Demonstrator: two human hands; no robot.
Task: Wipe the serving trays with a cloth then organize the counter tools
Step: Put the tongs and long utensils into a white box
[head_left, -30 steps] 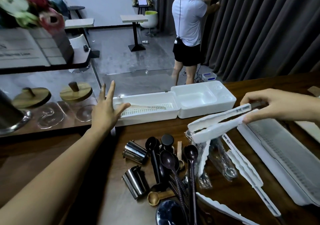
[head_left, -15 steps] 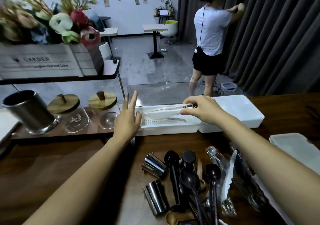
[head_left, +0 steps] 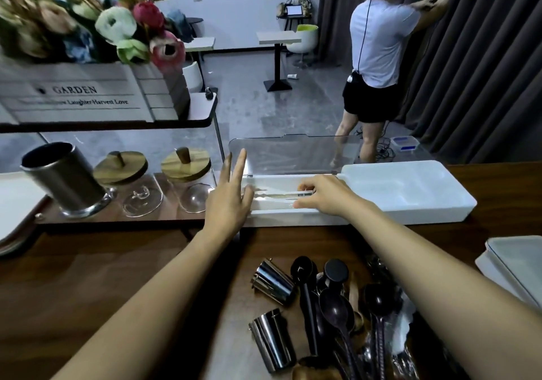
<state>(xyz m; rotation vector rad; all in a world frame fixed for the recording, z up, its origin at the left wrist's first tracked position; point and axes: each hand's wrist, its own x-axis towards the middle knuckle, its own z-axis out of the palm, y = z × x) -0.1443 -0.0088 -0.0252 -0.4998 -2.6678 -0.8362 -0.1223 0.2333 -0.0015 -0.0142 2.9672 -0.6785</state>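
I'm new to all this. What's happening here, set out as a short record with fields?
Place: wooden counter
Box: white box at the counter's far edge, its clear lid raised behind it
Left hand: fingers straight and spread, at the box's left end
Right hand: pinches white tongs lying in the box's left part
Waiting nearby: dark spoons and steel cups heaped on the counter
Stage: putting tools away

One wide-angle camera sits on the person's head and faces forward and down. The counter (head_left: 88, 277) and the left hand (head_left: 227, 203) and right hand (head_left: 325, 196) are near; the room lies far behind.
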